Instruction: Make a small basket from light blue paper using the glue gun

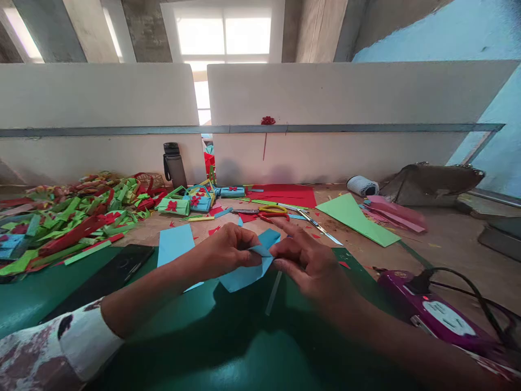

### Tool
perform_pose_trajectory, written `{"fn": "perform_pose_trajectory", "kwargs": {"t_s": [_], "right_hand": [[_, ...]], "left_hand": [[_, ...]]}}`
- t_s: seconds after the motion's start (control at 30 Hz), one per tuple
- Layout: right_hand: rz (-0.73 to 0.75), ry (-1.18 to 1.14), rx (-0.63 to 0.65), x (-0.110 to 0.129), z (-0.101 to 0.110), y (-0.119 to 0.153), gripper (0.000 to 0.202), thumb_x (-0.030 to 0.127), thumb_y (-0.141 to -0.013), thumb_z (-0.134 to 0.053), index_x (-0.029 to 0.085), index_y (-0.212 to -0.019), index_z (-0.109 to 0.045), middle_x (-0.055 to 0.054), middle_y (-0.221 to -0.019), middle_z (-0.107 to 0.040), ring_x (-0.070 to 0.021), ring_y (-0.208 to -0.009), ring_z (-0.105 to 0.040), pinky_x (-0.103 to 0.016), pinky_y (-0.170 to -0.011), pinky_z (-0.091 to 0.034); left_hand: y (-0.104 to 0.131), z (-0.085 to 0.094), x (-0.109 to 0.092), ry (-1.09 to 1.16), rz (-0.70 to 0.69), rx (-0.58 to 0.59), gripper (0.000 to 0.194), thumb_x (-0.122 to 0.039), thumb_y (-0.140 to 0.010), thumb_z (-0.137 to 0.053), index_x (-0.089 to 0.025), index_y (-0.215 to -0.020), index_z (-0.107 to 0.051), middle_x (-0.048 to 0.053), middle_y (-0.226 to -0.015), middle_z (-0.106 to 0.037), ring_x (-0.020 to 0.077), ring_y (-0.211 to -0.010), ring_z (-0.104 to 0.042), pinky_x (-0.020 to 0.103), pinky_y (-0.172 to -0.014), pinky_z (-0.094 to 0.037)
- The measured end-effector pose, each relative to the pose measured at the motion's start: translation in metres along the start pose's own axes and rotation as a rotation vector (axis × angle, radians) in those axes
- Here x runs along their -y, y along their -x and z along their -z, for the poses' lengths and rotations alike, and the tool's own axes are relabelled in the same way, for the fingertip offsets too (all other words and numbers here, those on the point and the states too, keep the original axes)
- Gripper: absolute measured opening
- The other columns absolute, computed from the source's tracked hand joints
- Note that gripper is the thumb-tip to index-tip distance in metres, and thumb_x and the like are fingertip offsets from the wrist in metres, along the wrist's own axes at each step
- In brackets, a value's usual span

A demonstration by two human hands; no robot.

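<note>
A folded piece of blue paper (pixel 244 279) is held up over the dark green mat (pixel 195 347), its upper part bent into flaps. My left hand (pixel 232 247) pinches its left side between thumb and fingers. On the right edge, my right hand (pixel 301 255) closes thumb and fingers on a fold, the index finger reaching up past it. A thin pale strip (pixel 273 293) lies on the mat under the right hand. Behind my left forearm rests a flat light blue sheet (pixel 175 243). The fingers hide part of the folds.
Scissors with yellow and red handles (pixel 273 212), a box cutter (pixel 317 225) and a green sheet (pixel 358 220) lie beyond my hands. A phone (pixel 109 271) and a heap of paper pieces (pixel 81 217) are left. On the right sits a purple power strip (pixel 431 309). A bottle (pixel 174 165) stands behind.
</note>
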State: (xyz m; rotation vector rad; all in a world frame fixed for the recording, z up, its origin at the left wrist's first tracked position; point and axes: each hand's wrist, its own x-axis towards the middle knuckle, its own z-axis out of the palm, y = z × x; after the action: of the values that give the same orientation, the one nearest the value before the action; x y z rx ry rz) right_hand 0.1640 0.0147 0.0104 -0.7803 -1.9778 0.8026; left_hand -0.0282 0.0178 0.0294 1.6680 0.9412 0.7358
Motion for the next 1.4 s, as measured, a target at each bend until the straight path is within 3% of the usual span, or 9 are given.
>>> {"fn": "perform_pose_trajectory", "kwargs": {"t_s": [0.27,0.5,0.6,0.73,0.93,1.2,1.4], "right_hand": [[-0.001,-0.015,-0.025,0.001,0.000,0.004,0.039,0.010,-0.080,-0.052,0.024,-0.116,-0.048,0.002,-0.082,-0.063,-0.0124,-0.076,-0.062,-0.026,-0.071,-0.050],[0.024,0.117,0.019,0.005,0.002,0.005,0.009,0.012,-0.080,-0.056,0.020,-0.083,-0.059,0.002,-0.079,-0.059,-0.0101,-0.069,-0.056,-0.022,-0.063,-0.045],[0.038,0.132,0.018,0.005,0.001,0.005,0.008,0.013,-0.081,-0.056,0.019,-0.075,-0.058,0.001,-0.078,-0.059,-0.0118,-0.074,-0.056,-0.024,-0.066,-0.043],[-0.014,0.134,0.035,0.006,0.000,0.003,0.009,0.016,-0.081,-0.056,0.019,-0.073,-0.058,0.001,-0.080,-0.060,-0.0129,-0.077,-0.055,-0.026,-0.070,-0.042],[-0.202,0.122,0.069,0.011,0.002,0.001,0.012,0.022,-0.081,-0.053,0.018,-0.071,-0.058,0.003,-0.068,-0.056,-0.0103,-0.062,-0.049,-0.023,-0.058,-0.038],[-0.323,0.120,0.110,0.019,0.001,-0.002,0.012,0.022,-0.079,-0.050,0.017,-0.069,-0.056,0.004,-0.060,-0.052,-0.0089,-0.054,-0.043,-0.022,-0.048,-0.033],[-0.284,0.123,0.106,0.015,-0.002,-0.006,0.006,0.015,-0.076,-0.050,0.018,-0.079,-0.055,0.001,-0.071,-0.058,-0.0115,-0.063,-0.051,-0.023,-0.054,-0.039]], "left_hand": [[-0.001,0.010,0.000,0.201,0.138,-0.030,0.021,-0.028,-0.065,-0.073,-0.013,-0.067,-0.059,-0.004,-0.057,-0.057,0.0062,-0.047,-0.047,0.017,-0.043,-0.035],[-0.004,0.012,0.006,0.285,0.182,0.008,0.022,-0.027,-0.062,-0.077,-0.014,-0.069,-0.060,-0.003,-0.060,-0.061,0.0078,-0.049,-0.052,0.018,-0.045,-0.039],[-0.004,0.010,0.005,0.255,0.167,0.019,0.025,-0.029,-0.062,-0.078,-0.014,-0.077,-0.064,-0.002,-0.064,-0.062,0.0078,-0.050,-0.053,0.018,-0.046,-0.039],[-0.003,0.007,0.003,0.236,0.186,-0.004,0.028,-0.032,-0.061,-0.079,-0.012,-0.076,-0.066,-0.002,-0.059,-0.061,0.0071,-0.046,-0.050,0.018,-0.043,-0.036],[-0.003,0.007,0.004,0.290,0.202,-0.015,0.029,-0.031,-0.060,-0.080,-0.014,-0.075,-0.063,-0.004,-0.058,-0.061,0.0072,-0.045,-0.051,0.017,-0.041,-0.037],[-0.004,0.007,0.007,0.272,0.178,0.026,0.030,-0.032,-0.061,-0.079,-0.014,-0.078,-0.061,-0.004,-0.058,-0.062,0.0071,-0.045,-0.051,0.017,-0.040,-0.036],[-0.006,0.005,0.016,0.257,0.123,0.045,0.026,-0.030,-0.062,-0.078,-0.014,-0.077,-0.063,-0.002,-0.062,-0.061,0.0072,-0.047,-0.050,0.019,-0.043,-0.034]]}}
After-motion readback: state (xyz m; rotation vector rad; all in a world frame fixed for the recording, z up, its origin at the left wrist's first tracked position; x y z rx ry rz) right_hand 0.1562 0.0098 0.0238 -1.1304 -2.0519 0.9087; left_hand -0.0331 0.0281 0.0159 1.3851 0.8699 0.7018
